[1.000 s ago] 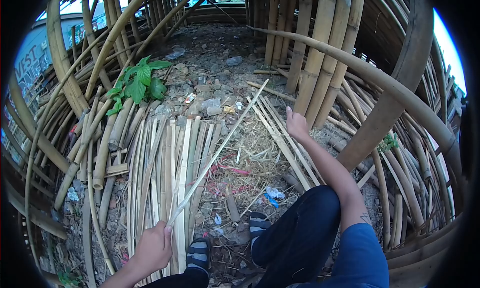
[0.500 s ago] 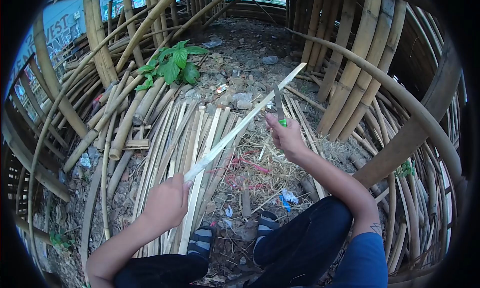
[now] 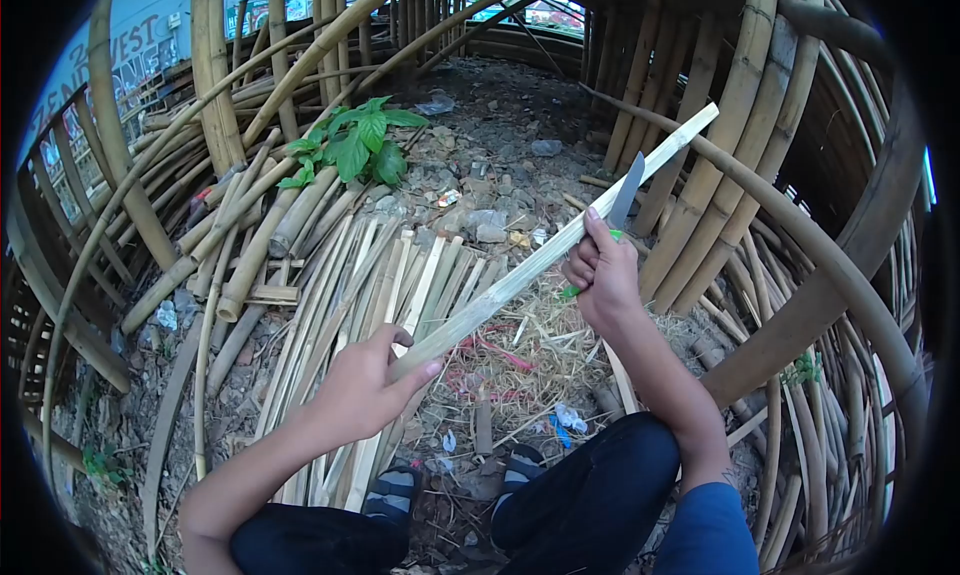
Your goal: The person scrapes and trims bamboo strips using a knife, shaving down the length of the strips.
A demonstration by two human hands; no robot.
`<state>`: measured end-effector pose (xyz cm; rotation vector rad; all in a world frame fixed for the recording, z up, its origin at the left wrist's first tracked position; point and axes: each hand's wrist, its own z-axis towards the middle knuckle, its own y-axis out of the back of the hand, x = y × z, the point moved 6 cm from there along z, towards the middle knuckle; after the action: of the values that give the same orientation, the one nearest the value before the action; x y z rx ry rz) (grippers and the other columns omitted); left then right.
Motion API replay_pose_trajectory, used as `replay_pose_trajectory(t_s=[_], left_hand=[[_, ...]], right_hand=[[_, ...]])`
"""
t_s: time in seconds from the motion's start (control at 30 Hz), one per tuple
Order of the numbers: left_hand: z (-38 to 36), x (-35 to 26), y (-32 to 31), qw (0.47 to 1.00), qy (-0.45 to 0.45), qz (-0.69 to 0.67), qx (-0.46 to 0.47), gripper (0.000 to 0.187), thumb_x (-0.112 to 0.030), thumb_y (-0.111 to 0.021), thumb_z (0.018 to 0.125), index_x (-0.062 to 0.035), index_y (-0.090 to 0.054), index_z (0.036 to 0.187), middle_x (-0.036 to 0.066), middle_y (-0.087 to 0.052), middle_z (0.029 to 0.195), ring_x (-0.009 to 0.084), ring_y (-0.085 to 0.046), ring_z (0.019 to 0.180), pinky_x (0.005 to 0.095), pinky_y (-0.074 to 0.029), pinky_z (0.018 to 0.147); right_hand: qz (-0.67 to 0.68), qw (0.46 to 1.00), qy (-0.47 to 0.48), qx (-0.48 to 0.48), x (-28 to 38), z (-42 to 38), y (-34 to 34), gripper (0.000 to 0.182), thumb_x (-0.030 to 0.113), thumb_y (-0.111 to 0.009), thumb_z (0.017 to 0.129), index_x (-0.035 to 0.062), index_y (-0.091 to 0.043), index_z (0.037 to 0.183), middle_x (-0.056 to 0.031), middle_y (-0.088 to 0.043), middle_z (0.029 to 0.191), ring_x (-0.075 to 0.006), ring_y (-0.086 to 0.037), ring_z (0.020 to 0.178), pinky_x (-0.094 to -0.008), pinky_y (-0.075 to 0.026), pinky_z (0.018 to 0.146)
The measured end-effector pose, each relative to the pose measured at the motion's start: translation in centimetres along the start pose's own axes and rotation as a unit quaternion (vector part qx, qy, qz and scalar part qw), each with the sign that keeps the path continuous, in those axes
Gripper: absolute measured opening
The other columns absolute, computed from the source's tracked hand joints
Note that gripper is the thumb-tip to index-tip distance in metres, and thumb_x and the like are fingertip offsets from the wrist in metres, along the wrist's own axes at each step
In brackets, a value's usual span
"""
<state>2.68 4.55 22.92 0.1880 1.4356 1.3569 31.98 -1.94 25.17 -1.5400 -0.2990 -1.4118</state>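
A long pale bamboo strip (image 3: 520, 278) slants up from lower left to upper right across the view. Around its lower end, my left hand (image 3: 368, 383) is closed, the thumb laid along the strip. My right hand (image 3: 603, 273) grips a knife (image 3: 627, 192) with a green handle, its blade pointing up beside the strip. The right thumb reaches the strip's edge. Below the strip, shavings (image 3: 530, 350) and pink string (image 3: 505, 355) lie on the ground.
Split bamboo strips (image 3: 335, 295) lie in a row at centre left. Bamboo poles (image 3: 735, 145) stand at the right, with more poles (image 3: 230, 255) piled at the left. A leafy plant (image 3: 355, 150) grows behind. Bent legs in dark trousers (image 3: 600, 485) are in front.
The strip has moved right and tilted, its far end now further right. My right hand and the knife have shifted right, and the blade leans right. My left thumb is now extended.
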Motion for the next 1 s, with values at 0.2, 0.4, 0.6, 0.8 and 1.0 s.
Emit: replay_pose_trajectory(t_s=[0.2,0.4,0.6,0.8,1.0], left_hand=[[-0.6,2.4,-0.7,0.964,0.109,-0.197,0.142,0.064,-0.049,-0.073,0.089,0.0062,-0.059,0.118,0.011,-0.065,0.076,0.0180,-0.063,0.067,0.0327,-0.052,0.065],[-0.9,5.1,-2.4,0.958,0.048,-0.209,0.191,0.061,-0.053,-0.062,0.096,0.0047,-0.061,0.117,0.010,-0.065,0.092,0.0152,-0.063,0.081,0.0288,-0.051,0.076],[-3.3,7.8,-0.7,0.924,0.117,-0.245,0.269,0.055,-0.050,-0.042,0.106,0.0013,-0.061,0.104,0.007,-0.063,0.085,0.0164,-0.063,0.080,0.0330,-0.051,0.080],[-5.9,9.0,1.3,0.952,0.136,-0.132,0.241,0.046,-0.042,-0.042,0.108,-0.0010,-0.060,0.097,0.004,-0.059,0.072,0.0135,-0.060,0.067,0.0317,-0.051,0.067],[-6.9,9.2,1.2,0.916,0.185,-0.276,0.226,0.040,-0.035,-0.051,0.106,-0.0031,-0.056,0.083,0.001,-0.053,0.064,0.0070,-0.048,0.052,0.0222,-0.039,0.049]], right_hand=[[0.056,0.998,0.011,0.015,1.2,0.3,0.9,0.029,0.028,-0.059,0.103,0.0136,-0.046,0.081,0.0079,-0.030,0.056,-0.0050,-0.028,0.044,-0.0234,-0.025,0.042],[0.065,0.993,0.034,-0.097,2.0,0.4,2.0,0.023,0.018,-0.055,0.103,0.0118,-0.045,0.083,0.0072,-0.029,0.053,-0.0058,-0.028,0.042,-0.0227,-0.025,0.039],[0.083,0.989,0.026,-0.122,1.6,1.6,4.5,0.023,0.018,-0.056,0.103,0.0115,-0.044,0.084,0.0066,-0.027,0.056,-0.0059,-0.026,0.045,-0.0238,-0.023,0.040],[0.075,0.984,0.009,-0.162,0.6,3.1,8.0,0.024,0.018,-0.056,0.103,0.0120,-0.043,0.083,0.0068,-0.027,0.056,-0.0062,-0.024,0.045,-0.0243,-0.023,0.040],[-0.056,0.991,0.005,-0.124,0.7,3.3,7.8,0.034,0.039,-0.057,0.102,0.0096,-0.048,0.086,0.0065,-0.032,0.059,-0.0052,-0.028,0.045,-0.0237,-0.025,0.042]])
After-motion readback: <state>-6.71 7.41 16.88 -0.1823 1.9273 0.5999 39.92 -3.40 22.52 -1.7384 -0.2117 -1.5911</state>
